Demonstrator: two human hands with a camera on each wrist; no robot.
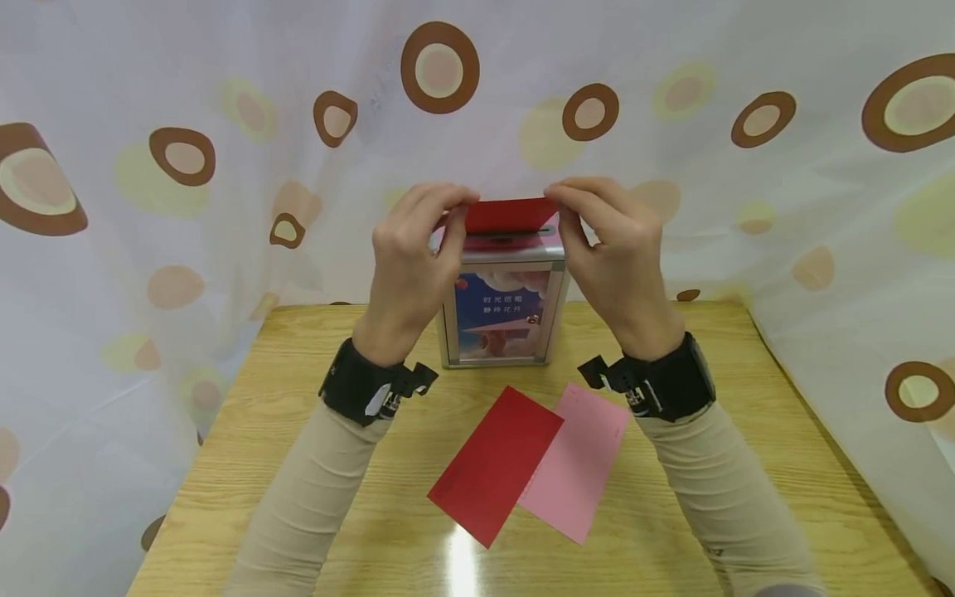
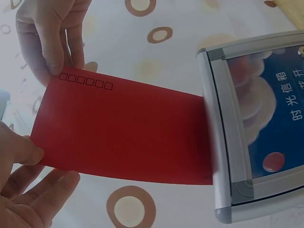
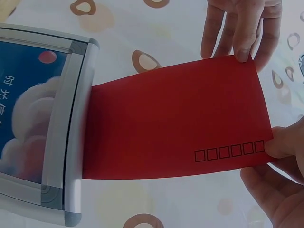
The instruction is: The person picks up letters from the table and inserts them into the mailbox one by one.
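A red envelope (image 1: 511,215) stands upright over the top of a mailbox (image 1: 503,363), its lower edge at the slot (image 1: 550,231). My left hand (image 1: 413,257) pinches its upper left corner between thumb and fingers. The upper right corner is pinched by my right hand (image 1: 618,253). Printed postcode squares show on the envelope (image 2: 123,133) in both wrist views, and the same sheet (image 3: 171,123) bows slightly. How far its lower end goes into the slot is hidden behind the box's front edge.
Another red envelope (image 1: 492,464) lies on the wooden table (image 1: 380,514), overlapping a pink envelope (image 1: 578,464), both in front of the mailbox. A patterned white curtain (image 1: 500,75) hangs behind and along both sides.
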